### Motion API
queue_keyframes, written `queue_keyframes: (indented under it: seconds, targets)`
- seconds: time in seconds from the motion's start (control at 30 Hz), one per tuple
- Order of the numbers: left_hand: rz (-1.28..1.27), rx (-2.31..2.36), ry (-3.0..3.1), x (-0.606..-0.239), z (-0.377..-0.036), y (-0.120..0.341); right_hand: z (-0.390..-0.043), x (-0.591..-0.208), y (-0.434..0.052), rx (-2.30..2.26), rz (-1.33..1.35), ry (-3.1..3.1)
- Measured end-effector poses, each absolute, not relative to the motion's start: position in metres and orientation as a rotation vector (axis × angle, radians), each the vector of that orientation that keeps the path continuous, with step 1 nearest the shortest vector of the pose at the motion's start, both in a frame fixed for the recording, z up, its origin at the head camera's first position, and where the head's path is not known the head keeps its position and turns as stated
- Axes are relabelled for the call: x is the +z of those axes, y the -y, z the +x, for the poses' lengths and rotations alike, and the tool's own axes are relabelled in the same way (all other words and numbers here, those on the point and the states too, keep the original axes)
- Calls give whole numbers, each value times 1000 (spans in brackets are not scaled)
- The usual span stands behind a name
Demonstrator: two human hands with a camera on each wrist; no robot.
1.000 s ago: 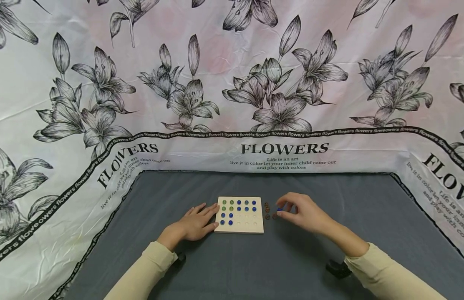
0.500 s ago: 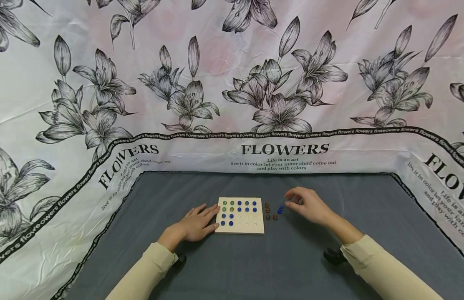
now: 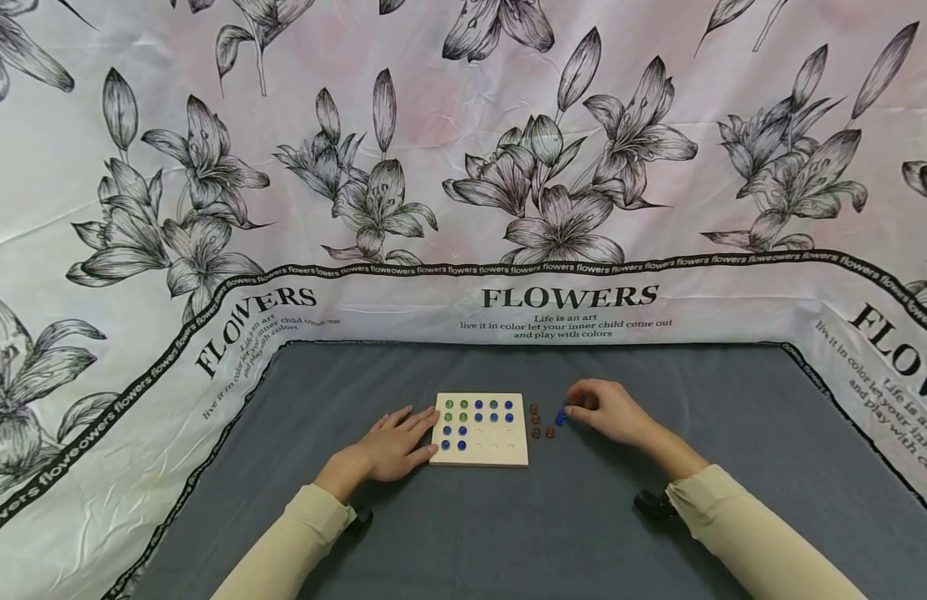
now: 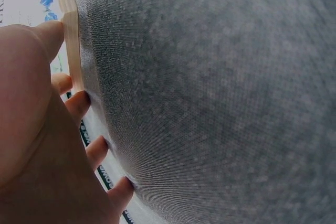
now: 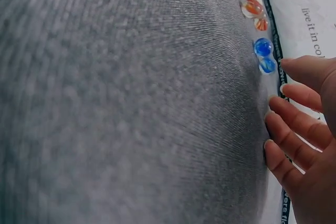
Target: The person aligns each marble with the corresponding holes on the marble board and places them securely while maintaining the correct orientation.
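Note:
A pale wooden board [image 3: 501, 457] with rows of round hollows lies on the cloth, green and blue marbles sitting in many of them. My left hand [image 3: 388, 447] rests at the board's left edge, fingers spread; in the left wrist view its thumb [image 4: 51, 38] touches the board's side. Two blue glass marbles [image 5: 263, 47] lie together on the cloth right of the board. Just right of them is my right hand [image 3: 609, 410], thumb tip right beside the marbles and fingers loosely bent, with nothing visible between them. Several reddish-brown marbles [image 3: 549, 432] lie between board and blue marbles.
Dark grey cloth [image 3: 463, 533] covers the table. Behind it and at the sides hangs a white and pink sheet [image 3: 403, 225] printed with flowers. The board's lower right hollows [image 3: 494, 447] hold no marbles.
My right hand first had its fingertips around the blue marbles, drew back to the right off them, then came slightly nearer again. My left hand and the board stayed in place.

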State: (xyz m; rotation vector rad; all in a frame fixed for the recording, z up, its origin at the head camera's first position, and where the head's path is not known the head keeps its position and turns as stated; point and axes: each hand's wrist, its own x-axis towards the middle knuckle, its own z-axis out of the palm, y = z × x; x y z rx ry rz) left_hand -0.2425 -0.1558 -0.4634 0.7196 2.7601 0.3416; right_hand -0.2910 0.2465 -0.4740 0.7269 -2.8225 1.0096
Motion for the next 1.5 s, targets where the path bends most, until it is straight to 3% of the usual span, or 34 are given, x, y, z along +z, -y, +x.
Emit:
queue_keyframes:
  seconds: [0.93,1.5]
  targets:
    - [694,318,-2750,-458,-241,154,-296,-478,-237,993,719,2832]
    - [718,348,-2751,-471,-246,159,-281,-467,-245,1053,678,2760]
